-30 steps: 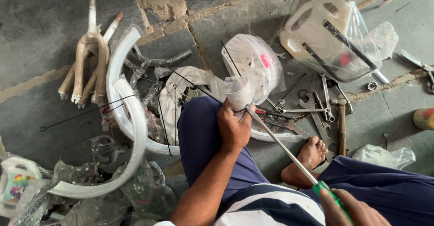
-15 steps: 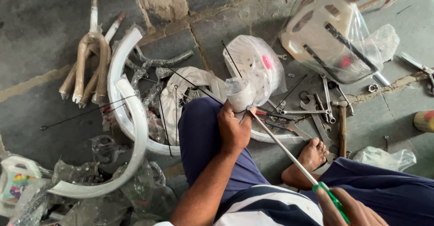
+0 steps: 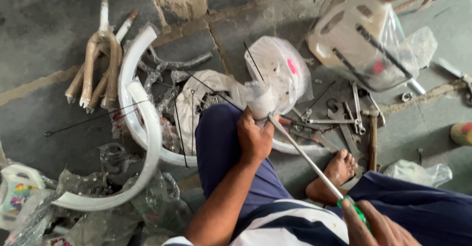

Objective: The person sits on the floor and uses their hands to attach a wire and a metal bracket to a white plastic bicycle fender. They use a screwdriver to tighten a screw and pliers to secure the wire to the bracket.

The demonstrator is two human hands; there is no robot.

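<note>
A: Head view, looking down at a person seated on the stone floor [image 3: 39, 39]; the left hand [image 3: 254, 140] is curled tight around a small white plastic-wrapped part [image 3: 261, 100], which it props on the knee, likely to steady it.

B: And the right hand [image 3: 376, 226]?

A: Low at the frame edge, fingers closed around the green handle of a long screwdriver [image 3: 305, 155]; the shaft slants up so its tip meets the wrapped part just beside the left thumb; I judge the tip is working at the wrapping.

B: What lies around them?

A: White mudguards [image 3: 147, 123] curve on the floor to the left beside a paper-wrapped fork [image 3: 96, 61]; spanners [image 3: 351, 115] and a hammer [image 3: 372, 138] sit near the bare foot [image 3: 339, 169], within reach; a bagged white frame piece [image 3: 364, 34] rests further off.
</note>
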